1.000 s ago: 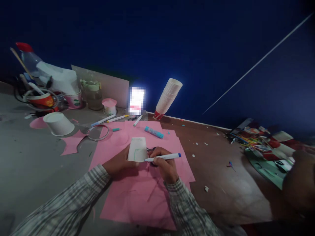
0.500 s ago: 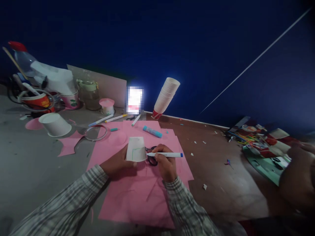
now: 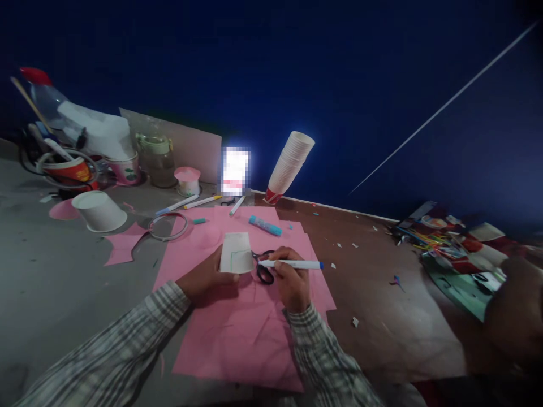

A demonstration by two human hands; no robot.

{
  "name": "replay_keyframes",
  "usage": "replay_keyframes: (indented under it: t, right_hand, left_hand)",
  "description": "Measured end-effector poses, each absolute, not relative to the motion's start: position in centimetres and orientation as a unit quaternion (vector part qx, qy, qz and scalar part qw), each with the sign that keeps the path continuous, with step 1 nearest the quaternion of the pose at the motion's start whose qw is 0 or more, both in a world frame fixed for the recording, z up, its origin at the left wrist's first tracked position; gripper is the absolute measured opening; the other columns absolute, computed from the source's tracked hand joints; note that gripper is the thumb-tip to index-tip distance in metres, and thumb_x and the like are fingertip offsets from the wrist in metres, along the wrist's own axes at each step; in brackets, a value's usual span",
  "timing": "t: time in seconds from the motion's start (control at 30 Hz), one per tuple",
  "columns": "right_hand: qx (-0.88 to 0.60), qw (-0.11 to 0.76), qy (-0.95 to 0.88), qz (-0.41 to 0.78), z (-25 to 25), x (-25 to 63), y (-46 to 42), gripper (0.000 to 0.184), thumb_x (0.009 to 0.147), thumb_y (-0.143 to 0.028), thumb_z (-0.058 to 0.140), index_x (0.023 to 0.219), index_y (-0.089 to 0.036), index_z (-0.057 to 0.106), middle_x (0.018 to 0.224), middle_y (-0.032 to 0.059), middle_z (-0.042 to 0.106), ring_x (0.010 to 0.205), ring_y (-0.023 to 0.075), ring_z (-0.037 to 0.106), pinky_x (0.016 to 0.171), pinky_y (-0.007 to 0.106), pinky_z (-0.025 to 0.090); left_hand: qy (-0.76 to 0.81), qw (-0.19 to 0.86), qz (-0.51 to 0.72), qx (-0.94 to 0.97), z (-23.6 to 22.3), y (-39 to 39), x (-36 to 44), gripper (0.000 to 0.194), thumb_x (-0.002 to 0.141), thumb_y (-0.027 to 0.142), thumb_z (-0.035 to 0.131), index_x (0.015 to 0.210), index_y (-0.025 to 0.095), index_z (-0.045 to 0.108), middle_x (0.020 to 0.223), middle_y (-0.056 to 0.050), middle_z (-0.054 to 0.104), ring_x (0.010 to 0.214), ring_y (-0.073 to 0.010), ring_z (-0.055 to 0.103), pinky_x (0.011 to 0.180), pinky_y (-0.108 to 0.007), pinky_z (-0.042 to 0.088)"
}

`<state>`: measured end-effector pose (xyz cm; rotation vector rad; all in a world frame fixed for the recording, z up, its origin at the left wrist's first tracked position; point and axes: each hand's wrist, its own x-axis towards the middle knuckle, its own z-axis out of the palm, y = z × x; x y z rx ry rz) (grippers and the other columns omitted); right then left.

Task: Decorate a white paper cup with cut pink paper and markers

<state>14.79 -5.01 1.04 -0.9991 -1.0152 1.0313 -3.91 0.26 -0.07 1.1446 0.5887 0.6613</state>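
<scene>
Turned upside down, a white paper cup (image 3: 237, 251) with green lines drawn on its side is in my left hand (image 3: 207, 278), the thumb along its lower rim. My right hand (image 3: 293, 282) pinches a white marker (image 3: 297, 264) with a blue end; its tip points left at the cup, a small gap away. Black-handled scissors (image 3: 265, 275) lie between the two hands, partly hidden by the cup and my fingers. Pink paper sheets (image 3: 237, 350) spread beneath both hands. A blue glue stick (image 3: 265, 225) rests on the sheets beyond the cup.
A leaning stack of paper cups (image 3: 291, 167) stands at the back by a glowing blurred screen (image 3: 236, 171). An upturned cup (image 3: 99, 212), a ring (image 3: 168, 226) and markers (image 3: 202, 202) lie left. Another person's arm (image 3: 515, 311) is at the right, near a green board (image 3: 456, 288).
The marker's tip has drawn slightly away from the cup to the right. The whole view has shifted a little; my left hand still holds the cup.
</scene>
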Motion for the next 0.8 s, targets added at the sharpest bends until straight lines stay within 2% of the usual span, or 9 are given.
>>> replay_keyframes:
  t: [0.07,0.13,0.23,0.3,0.53,0.8]
  right_hand:
    - [-0.430,0.661,-0.429,0.441,1.1,14.6,-5.1,0.007,0.077,-0.023,0.058,0.076,-0.020,0.063,0.069,0.0011,0.063,0.049,0.0103,0.047,0.046,0.024,0.036]
    - [-0.435,0.658,-0.453,0.416,1.2,14.4,-5.3,0.006,0.078,-0.023,0.059,0.078,-0.020,0.065,0.075,0.0024,0.064,0.055,0.0125,0.051,0.049,0.026,0.039]
    - [-0.449,0.631,-0.531,0.344,1.6,14.1,-5.6,0.008,0.079,-0.024,0.060,0.078,-0.022,0.067,0.079,0.0039,0.064,0.073,0.0193,0.060,0.064,0.033,0.047]
    - [-0.453,0.610,-0.578,0.298,2.0,13.9,-5.8,0.009,0.080,-0.024,0.059,0.078,-0.023,0.068,0.076,0.0042,0.064,0.083,0.0225,0.062,0.073,0.037,0.049]
    - [-0.452,0.565,-0.656,0.217,2.2,13.7,-5.8,0.012,0.082,-0.019,0.055,0.085,-0.023,0.066,0.079,0.0054,0.065,0.083,0.0231,0.064,0.072,0.038,0.050]
    - [-0.456,0.556,-0.660,0.217,2.1,13.4,-5.8,0.012,0.080,-0.017,0.055,0.085,-0.022,0.065,0.081,0.0055,0.064,0.081,0.0221,0.062,0.071,0.036,0.050]
  left_hand:
    - [0.277,0.747,0.303,0.524,-0.2,0.3,-3.9,0.067,0.063,0.031,0.080,0.120,0.019,0.048,0.112,-0.008,0.063,0.099,-0.0241,0.057,0.083,-0.034,0.045]
    - [0.280,0.738,0.301,0.535,-0.4,0.4,-3.9,0.068,0.063,0.031,0.081,0.121,0.019,0.048,0.113,-0.009,0.062,0.101,-0.0245,0.057,0.084,-0.035,0.045]
    - [0.282,0.727,0.299,0.550,-0.5,0.5,-3.9,0.069,0.063,0.031,0.081,0.121,0.019,0.047,0.117,-0.010,0.061,0.106,-0.0258,0.056,0.089,-0.037,0.044]
    - [0.279,0.724,0.305,0.553,-0.4,0.5,-3.9,0.068,0.064,0.030,0.081,0.122,0.019,0.047,0.119,-0.010,0.061,0.107,-0.0266,0.056,0.091,-0.039,0.044]
    - [0.263,0.728,0.313,0.551,-0.2,0.2,-3.6,0.067,0.065,0.031,0.080,0.121,0.019,0.045,0.118,-0.010,0.061,0.107,-0.0266,0.057,0.091,-0.040,0.044]
    - [0.284,0.730,0.321,0.532,-0.3,0.0,-3.5,0.071,0.063,0.032,0.082,0.122,0.018,0.045,0.114,-0.010,0.062,0.102,-0.0262,0.059,0.086,-0.039,0.047]
